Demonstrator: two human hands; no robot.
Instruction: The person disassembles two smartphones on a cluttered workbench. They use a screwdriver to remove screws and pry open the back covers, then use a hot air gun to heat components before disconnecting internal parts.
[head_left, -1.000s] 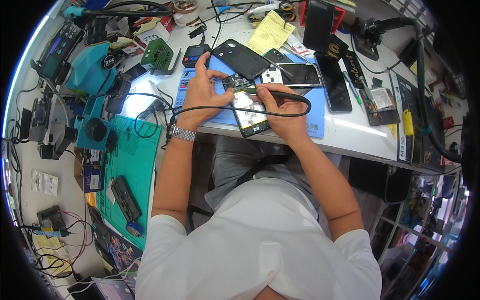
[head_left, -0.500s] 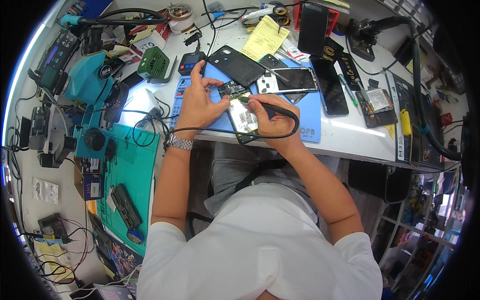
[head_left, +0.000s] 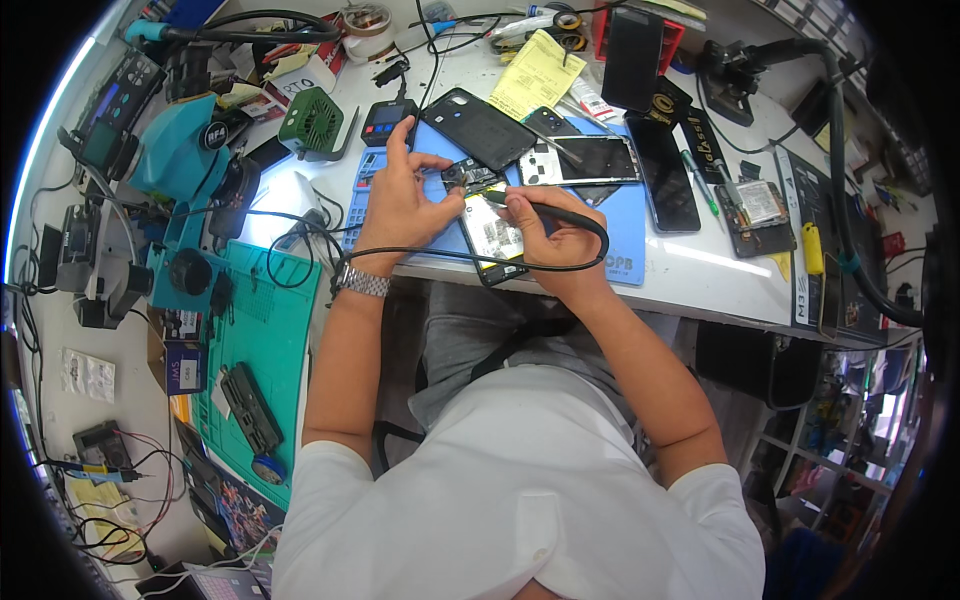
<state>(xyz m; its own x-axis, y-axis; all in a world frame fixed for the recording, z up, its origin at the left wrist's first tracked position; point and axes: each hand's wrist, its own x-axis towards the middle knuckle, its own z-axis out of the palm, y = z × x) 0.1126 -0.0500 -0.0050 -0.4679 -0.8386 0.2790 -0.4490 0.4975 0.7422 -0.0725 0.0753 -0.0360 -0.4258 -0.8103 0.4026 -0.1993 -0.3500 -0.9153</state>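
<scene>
An opened phone [head_left: 491, 226], its circuit board bared at the top and a pale, shiny panel below, lies tilted at the front edge of the blue mat [head_left: 626, 225]. My left hand [head_left: 405, 205] rests at its upper left, fingers spread and the thumb reaching onto the board. Between the fingers of my right hand [head_left: 562, 250] is a soldering iron [head_left: 500, 198], pointed at the board. Its thick black cable loops over that hand and runs left past my watch. The tip and the exact spot it meets are too small to make out.
A black phone back cover [head_left: 480, 128], a phone with a white-and-black inside [head_left: 590, 160] and a dark phone [head_left: 662, 175] lie behind. Further left are a green fan [head_left: 318, 125], a teal microscope [head_left: 180, 150] and a green mat [head_left: 265, 330]. A black arm [head_left: 845, 170] curves at right.
The whole view has shifted slightly, so the bench appears a little further right. Both hands keep nearly the same pose at the phone, the soldering iron still held in the right.
</scene>
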